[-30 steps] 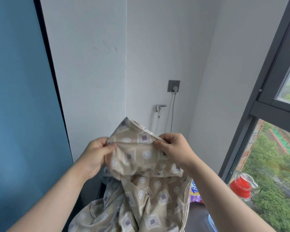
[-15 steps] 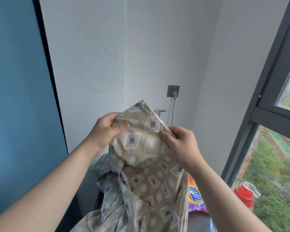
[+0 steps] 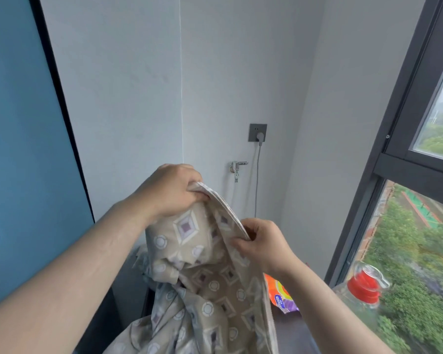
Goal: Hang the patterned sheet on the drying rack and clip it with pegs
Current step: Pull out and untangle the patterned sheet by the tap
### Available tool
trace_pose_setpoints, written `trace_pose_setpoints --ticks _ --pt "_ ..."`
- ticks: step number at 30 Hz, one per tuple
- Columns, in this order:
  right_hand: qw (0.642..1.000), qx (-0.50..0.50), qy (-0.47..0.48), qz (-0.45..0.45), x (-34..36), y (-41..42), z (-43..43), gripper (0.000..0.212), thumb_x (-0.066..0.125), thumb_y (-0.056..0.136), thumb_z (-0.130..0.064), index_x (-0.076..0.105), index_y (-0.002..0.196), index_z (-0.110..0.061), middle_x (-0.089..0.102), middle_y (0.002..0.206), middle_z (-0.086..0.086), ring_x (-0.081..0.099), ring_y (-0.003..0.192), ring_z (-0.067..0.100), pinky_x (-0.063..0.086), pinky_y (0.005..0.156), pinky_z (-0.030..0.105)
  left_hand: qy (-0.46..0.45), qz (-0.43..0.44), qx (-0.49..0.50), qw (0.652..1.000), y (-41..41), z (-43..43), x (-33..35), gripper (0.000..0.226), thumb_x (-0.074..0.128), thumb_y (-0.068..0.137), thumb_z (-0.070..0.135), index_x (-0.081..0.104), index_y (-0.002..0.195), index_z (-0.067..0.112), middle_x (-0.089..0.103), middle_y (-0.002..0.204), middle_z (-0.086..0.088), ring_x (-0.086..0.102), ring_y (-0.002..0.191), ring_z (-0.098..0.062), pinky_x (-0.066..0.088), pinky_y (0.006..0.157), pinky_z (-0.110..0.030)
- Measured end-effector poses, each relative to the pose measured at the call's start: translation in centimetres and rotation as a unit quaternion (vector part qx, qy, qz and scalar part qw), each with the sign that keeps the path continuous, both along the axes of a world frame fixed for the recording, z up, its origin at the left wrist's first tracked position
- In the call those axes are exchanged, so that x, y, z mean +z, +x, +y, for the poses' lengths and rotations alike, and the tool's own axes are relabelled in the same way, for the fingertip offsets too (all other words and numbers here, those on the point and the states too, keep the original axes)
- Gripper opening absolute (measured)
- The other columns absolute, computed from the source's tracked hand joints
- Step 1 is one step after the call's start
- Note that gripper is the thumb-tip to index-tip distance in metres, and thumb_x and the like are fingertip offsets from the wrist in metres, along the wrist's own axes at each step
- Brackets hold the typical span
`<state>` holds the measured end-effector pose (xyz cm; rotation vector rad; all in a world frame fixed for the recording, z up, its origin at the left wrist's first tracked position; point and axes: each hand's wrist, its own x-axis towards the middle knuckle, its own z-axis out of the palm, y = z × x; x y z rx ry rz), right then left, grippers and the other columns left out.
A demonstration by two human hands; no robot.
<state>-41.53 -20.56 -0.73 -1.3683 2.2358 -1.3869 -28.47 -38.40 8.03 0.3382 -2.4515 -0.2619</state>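
Left hand (image 3: 170, 191): your fist grips the patterned sheet (image 3: 205, 272) at its top corner, frame centre.
Right hand (image 3: 262, 242): pinching its hem, lower right.
Sheet: bunched, draping to the bottom edge.

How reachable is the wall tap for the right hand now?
Probably not yet: the right hand pinches the hem of the patterned sheet. The path up to the tap looks open, but whether the arm stretches that far is unclear.
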Motion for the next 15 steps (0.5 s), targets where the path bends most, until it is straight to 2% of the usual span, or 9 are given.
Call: trace_pose_setpoints --ticks 3,6,7,9,10,12,14,15 --pt "0.998 -0.039 0.04 0.034 -2.5 -1.0 0.9 0.007 0.056 0.073 -0.013 0.059 0.075 -0.006 0.045 0.058 0.005 0.035 0.057 0.007 0.036 0.053 0.028 0.011 -0.021 0.051 0.998 1.3 -1.6 1.7 0.016 0.077 0.077 0.028 0.07 0.075 0.014 0.061 0.08 0.002 0.059 0.081 -0.021 0.041 0.074 -0.029" --pt "0.998 -0.031 0.034 0.036 -2.3 -1.2 1.3 0.011 0.054 0.08 -0.008 0.056 0.07 -0.006 0.034 0.055 -0.005 0.026 0.055 0.007 0.028 0.05 0.025 -0.125 -0.131 0.154 0.971 2.2 -2.7 2.0 0.019 0.065 0.081 0.038 0.071 0.093 0.025 0.063 0.101 0.008 0.059 0.1 -0.02 0.035 0.087 -0.031" --pt "0.999 -0.017 0.029 0.037 -1.8 -1.0 1.3 0.015 0.055 0.084 -0.009 0.055 0.069 -0.005 0.032 0.056 -0.006 0.025 0.056 0.008 0.026 0.05 0.025 -0.165 -0.169 0.148 0.96 2.0 -1.9 1.6 0.032 0.058 0.077 0.039 0.068 0.106 0.03 0.062 0.115 0.011 0.056 0.111 -0.019 0.032 0.096 -0.033" --pt "1.0 0.017 0.009 0.024 -0.6 -0.6 0.9 0.017 0.056 0.087 -0.01 0.062 0.073 -0.004 0.04 0.057 -0.006 0.03 0.056 0.005 0.031 0.052 0.025 -0.144 -0.207 0.06 0.966 0.7 1.1 0.0 0.066 0.047 0.066 0.046 0.056 0.13 0.033 0.052 0.137 0.014 0.046 0.129 -0.014 0.022 0.113 -0.035" --pt "1.0 0.029 -0.004 0.011 -0.1 -0.6 0.6 0.016 0.055 0.087 -0.007 0.067 0.077 -0.005 0.049 0.058 -0.004 0.037 0.057 0.003 0.035 0.054 0.025 -0.118 -0.208 0.019 0.971 0.0 2.8 -0.7 0.075 0.043 0.065 0.055 0.052 0.135 0.032 0.051 0.139 0.014 0.044 0.131 -0.012 0.02 0.116 -0.034" --pt "0.999 0.027 -0.029 -0.008 0.5 -0.7 0.2 0.02 0.051 0.084 -0.004 0.07 0.08 -0.008 0.059 0.063 0.0 0.044 0.062 0.003 0.041 0.058 0.028 -0.069 -0.213 -0.005 0.975 -0.9 4.6 -1.3 0.076 0.042 0.068 0.071 0.053 0.133 0.032 0.06 0.126 0.016 0.053 0.121 -0.011 0.032 0.111 -0.029" --pt "0.999 0.018 -0.038 -0.018 0.6 -0.9 0.1 0.019 0.048 0.081 -0.007 0.067 0.078 -0.006 0.052 0.063 0.0 0.041 0.063 0.007 0.038 0.058 0.031 -0.017 -0.228 0.01 0.973 -0.7 4.7 -1.2 0.068 0.06 0.07 0.07 0.055 0.129 0.037 0.062 0.108 0.019 0.059 0.105 -0.009 0.045 0.096 -0.03" --pt "0.999 0.016 -0.037 -0.018 0.6 -0.9 0.1 0.021 0.046 0.078 -0.008 0.066 0.078 -0.007 0.052 0.063 0.0 0.042 0.063 0.008 0.039 0.059 0.031 -0.018 -0.244 0.014 0.969 -0.5 4.6 -1.1 0.069 0.066 0.068 0.067 0.054 0.128 0.038 0.061 0.105 0.019 0.059 0.101 -0.009 0.047 0.092 -0.03"
